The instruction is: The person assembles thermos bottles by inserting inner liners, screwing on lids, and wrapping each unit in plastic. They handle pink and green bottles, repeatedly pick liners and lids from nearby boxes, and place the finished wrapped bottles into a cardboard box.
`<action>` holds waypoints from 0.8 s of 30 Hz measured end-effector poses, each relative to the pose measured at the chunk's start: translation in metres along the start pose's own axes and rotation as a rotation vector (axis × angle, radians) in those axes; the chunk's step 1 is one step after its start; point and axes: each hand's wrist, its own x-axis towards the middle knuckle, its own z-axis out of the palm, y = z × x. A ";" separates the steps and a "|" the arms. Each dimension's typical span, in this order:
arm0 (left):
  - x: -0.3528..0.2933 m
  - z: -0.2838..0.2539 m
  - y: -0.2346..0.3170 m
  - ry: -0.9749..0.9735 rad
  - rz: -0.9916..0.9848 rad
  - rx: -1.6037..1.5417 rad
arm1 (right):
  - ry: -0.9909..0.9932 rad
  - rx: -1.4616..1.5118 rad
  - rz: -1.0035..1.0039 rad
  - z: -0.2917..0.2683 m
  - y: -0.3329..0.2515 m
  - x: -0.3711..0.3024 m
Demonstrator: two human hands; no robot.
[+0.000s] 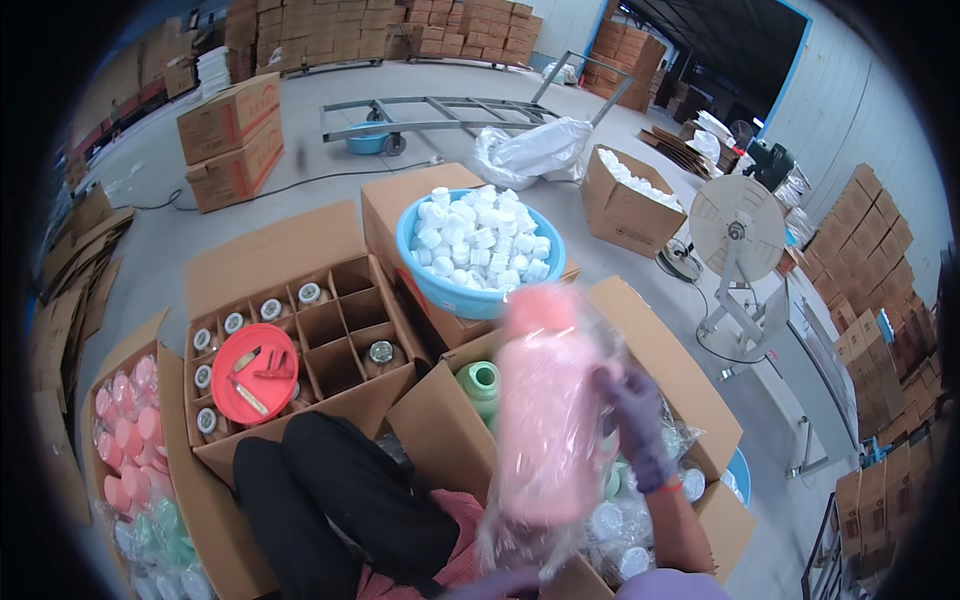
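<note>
A large pink bottle [545,425], wrapped in a clear plastic bag, is held up in front of me, blurred by motion. My right hand [640,425], in a purple glove, grips it from its right side. Low at the picture's bottom edge, a purple smear is my left hand [500,583], beneath the bottle's bag; its fingers cannot be made out. Behind the bottle stands an open carton [440,410] with a pale green bottle [480,385] and several bagged bottles with white caps [607,520]. The bottle hides part of this carton.
A blue basin [410,270] full of white caps [480,235] rests on a carton ahead. To the left, a divided carton [330,365] holds capped bottles and a red dish [235,390] with small tools. Pink bottles [130,435] fill a far-left carton. Beyond are a fan [738,230] and a metal cart [440,112].
</note>
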 end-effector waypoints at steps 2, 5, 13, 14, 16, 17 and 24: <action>-0.019 -0.029 -0.001 0.239 -0.132 -0.163 | 0.185 -0.126 -0.132 -0.021 0.013 0.040; -0.027 -0.050 0.011 0.466 -0.136 -0.232 | 0.288 0.125 -0.252 -0.060 0.091 0.117; -0.040 -0.068 -0.004 0.596 -0.192 -0.219 | 0.306 -0.206 0.076 -0.068 0.251 0.151; -0.039 -0.068 -0.001 0.616 -0.210 -0.246 | 0.321 -0.342 0.128 -0.062 0.249 0.146; -0.022 -0.071 0.012 0.580 -0.242 -0.290 | 0.464 -0.514 0.114 -0.105 0.291 0.148; -0.024 -0.072 0.014 0.577 -0.236 -0.289 | 0.467 -0.760 0.041 -0.090 0.286 0.143; -0.017 -0.079 0.013 0.546 -0.197 -0.337 | -0.228 -0.975 -0.594 0.087 0.202 0.091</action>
